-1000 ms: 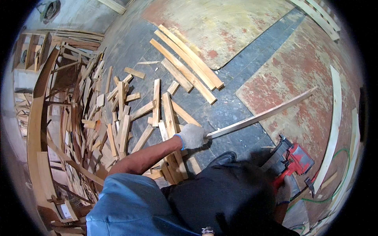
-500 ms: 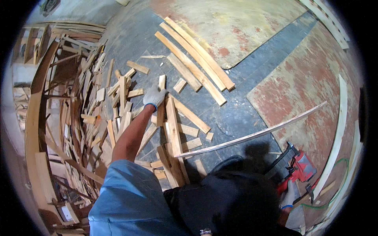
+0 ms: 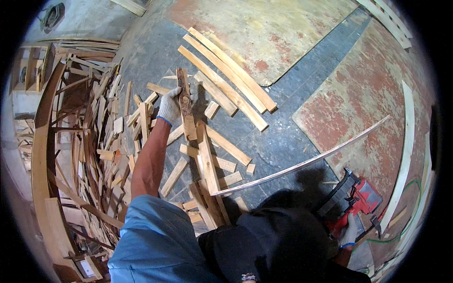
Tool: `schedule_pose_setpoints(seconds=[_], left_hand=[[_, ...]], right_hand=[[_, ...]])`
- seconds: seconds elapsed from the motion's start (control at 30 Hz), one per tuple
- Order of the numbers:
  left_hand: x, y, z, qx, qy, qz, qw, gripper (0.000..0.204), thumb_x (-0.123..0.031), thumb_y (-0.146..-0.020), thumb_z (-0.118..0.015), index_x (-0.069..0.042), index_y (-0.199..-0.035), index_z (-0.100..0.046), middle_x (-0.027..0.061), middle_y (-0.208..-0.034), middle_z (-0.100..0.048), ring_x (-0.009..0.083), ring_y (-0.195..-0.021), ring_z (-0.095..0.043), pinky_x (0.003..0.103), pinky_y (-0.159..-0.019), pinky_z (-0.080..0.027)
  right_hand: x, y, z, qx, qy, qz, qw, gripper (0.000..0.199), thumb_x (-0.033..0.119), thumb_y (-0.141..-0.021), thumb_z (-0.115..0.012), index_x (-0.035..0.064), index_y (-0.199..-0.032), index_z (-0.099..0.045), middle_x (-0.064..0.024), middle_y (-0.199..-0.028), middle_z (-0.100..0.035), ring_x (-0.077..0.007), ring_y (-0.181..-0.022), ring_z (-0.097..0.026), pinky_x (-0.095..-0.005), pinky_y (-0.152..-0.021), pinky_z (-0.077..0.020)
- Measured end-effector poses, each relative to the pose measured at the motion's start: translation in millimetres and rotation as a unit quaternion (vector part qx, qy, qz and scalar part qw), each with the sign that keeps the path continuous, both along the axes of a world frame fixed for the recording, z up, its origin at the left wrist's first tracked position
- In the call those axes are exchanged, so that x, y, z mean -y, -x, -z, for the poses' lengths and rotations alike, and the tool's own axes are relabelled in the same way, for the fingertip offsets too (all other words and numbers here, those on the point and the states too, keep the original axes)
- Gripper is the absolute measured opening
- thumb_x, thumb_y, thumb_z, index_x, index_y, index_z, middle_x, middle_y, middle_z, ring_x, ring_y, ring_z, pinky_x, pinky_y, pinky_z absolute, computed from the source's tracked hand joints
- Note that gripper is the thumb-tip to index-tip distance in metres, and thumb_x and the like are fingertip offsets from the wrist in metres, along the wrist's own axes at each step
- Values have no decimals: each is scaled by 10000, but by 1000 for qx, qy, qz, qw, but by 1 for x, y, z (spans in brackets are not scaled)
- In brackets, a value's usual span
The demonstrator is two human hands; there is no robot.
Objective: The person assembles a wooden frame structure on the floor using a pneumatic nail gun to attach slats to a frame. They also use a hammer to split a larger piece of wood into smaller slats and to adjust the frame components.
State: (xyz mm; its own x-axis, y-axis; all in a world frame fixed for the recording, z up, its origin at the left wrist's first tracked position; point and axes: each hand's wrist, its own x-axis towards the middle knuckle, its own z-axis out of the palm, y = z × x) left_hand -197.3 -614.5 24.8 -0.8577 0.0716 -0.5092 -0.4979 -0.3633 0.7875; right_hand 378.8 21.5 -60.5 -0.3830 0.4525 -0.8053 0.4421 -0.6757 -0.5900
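My left hand [image 3: 170, 105], in a white knit glove with a blue cuff, grips a short wood board [image 3: 187, 113] by its edge. The board's upper face shows dark, rough bark, and it is held up over the scrap pieces. At the lower right my right hand [image 3: 350, 232], gloved the same way, is closed round the handle of a red and black nail gun [image 3: 367, 195]. Some of its fingers are hidden by the tool. Below my left hand several offcuts lie crossed over one another, among them a long plank [image 3: 207, 158].
A thin pale strip [image 3: 302, 162] slants across the middle. Several long boards [image 3: 231, 70] lie at the far centre. On the left stands a big heap of scrap wood [image 3: 94, 155] behind a wooden frame [image 3: 42, 137]. Worn sheets [image 3: 358, 104] cover parts of the floor. A green hose [image 3: 409, 221] curves at right.
My left hand has lifted the bark-faced board off the pile and turned it, moving slightly left. My right hand keeps hold of the nail gun. The whole view has shifted slightly.
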Motion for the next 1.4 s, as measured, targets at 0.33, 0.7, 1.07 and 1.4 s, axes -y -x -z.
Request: schedule_pose_setpoints(seconds=[0.33,0.7,1.07,1.4], left_hand=[[-41,-30,0,24,88,13,996,258,-205,-978,-563,-8,-1117,-653,115,-931,-708,261,-782,-696,450,-688,-623],[142,-232,65,9,678,66,732,439,-371,-1009,-500,1,-1125,-703,279,-1072,-715,448,-961,-686,510,-884,-506],[177,-234,50,180,851,87,486,363,-325,-855,-710,-39,-1077,-748,234,-1113,-740,420,-1052,-711,484,-925,-568],[159,-153,21,-5,682,148,717,557,-419,-947,-690,40,-1256,-623,209,-1129,-724,338,-1023,-703,425,-915,-545]], right_hand=[[-2,2,-2,2,-23,-25,999,333,355,-1023,-643,58,-1171,-665,-55,-983,-686,-213,-883,-646,-362,-769,-520],[-19,-19,23,-13,13,11,1000,436,345,-989,-717,107,-1337,-605,-46,-1071,-678,-204,-960,-648,-377,-847,-547],[-18,-6,2,-18,-5,-40,999,398,306,-1003,-682,112,-1335,-579,-34,-1058,-656,-204,-961,-632,-390,-863,-537],[7,23,-20,-9,-7,-4,1000,243,266,-999,-684,93,-1157,-618,-38,-907,-644,-208,-793,-629,-346,-725,-540]])
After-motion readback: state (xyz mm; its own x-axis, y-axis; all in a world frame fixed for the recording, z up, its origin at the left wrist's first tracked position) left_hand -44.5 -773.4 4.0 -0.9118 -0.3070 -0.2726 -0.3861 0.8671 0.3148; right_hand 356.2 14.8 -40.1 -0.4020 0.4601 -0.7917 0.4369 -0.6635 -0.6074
